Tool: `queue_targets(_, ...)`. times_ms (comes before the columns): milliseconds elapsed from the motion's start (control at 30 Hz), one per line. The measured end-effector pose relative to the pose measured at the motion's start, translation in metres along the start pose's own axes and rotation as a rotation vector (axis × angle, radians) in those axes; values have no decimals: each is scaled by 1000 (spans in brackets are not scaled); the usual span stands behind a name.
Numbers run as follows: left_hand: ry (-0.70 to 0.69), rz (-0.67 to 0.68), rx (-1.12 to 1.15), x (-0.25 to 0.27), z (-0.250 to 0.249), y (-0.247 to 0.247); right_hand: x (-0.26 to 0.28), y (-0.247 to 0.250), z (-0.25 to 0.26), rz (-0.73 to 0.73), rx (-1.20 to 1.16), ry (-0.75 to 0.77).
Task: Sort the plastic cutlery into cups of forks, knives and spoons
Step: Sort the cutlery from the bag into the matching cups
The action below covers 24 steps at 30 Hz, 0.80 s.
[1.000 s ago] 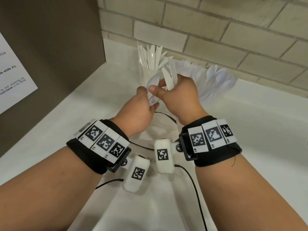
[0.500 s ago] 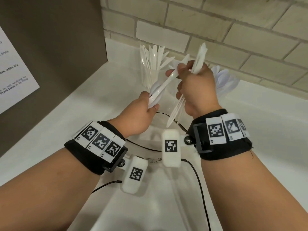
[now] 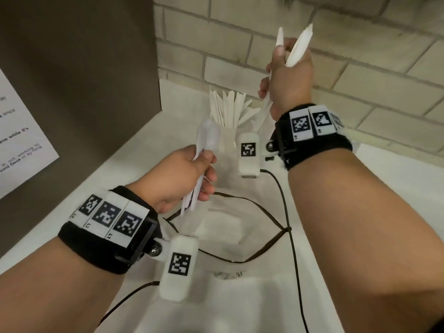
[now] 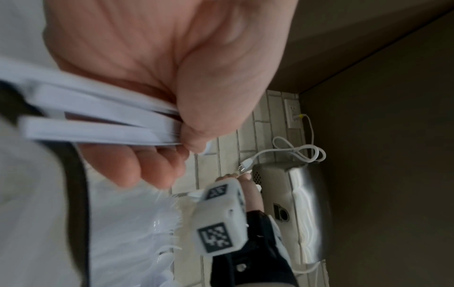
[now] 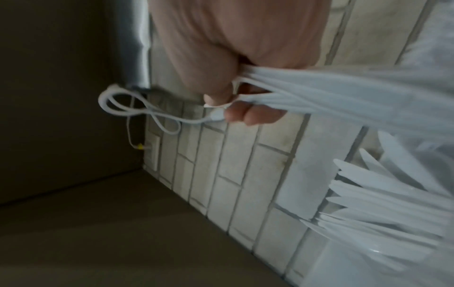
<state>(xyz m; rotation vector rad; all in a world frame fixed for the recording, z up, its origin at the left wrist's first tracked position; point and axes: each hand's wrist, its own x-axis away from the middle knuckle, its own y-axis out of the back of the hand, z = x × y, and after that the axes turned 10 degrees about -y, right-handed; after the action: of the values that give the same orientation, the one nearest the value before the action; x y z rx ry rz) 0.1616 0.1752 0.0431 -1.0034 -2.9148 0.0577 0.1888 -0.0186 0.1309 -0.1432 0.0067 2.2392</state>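
Separation of hands since one second ago: formerly together over the cup, now well apart. Right hand raised to 1 o'clock, against the pale brick wall, fingers clamped round a bundle of thin white plastic utensils; ends project above the fist, handles hang below. Type of these pieces not determinable: tips blurred in head view, only flat smeared handles in right wrist view. Left hand lowered to 9 o'clock, fingers and thumb curled tight on a small bundle of white plastic spoons, bowls upward, flat handles protruding below the fist.

Judged meaning: mixed handful now split by type, each bundle ready for its own cup.

Clear plastic cup of white knives upright at 12 o'clock on the white countertop, between the hands, blades fanned upward. Further white cutlery visible below the right wrist in left wrist view; container there not distinguishable.

Materials: cutlery thin, rigid, smooth, matt white, semi-translucent at spoon bowls; handles flat strips, prone to sliding against each other. Cup thin-walled, transparent, light, likely to tip under side load. Counter smooth, glossy. Dark thin cables looped on counter at 6 o'clock.
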Motion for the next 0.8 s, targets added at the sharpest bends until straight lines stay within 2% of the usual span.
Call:
queue_targets(133,-39,-52,-29,-24,-10,9,-20,-29,-16,26,3,124)
queue_targets(267,-42,-93,-101,-45,-13,14,-37,-44,-36,-2,19,147)
queue_targets(367,-23,-108,-76,-55,-12,14,-46,-48,-61,0,50,96)
queue_targets(533,-12,-110,-43,-60,-7,11,-52,-46,-99,102,129,-57)
queue_targets(667,-13,-113,-39,-62,-4,9,-54,-45,-103,107,123,-52)
queue_targets(800,-19,-108,-46,-62,-5,4,-49,-40,-87,75,178,16)
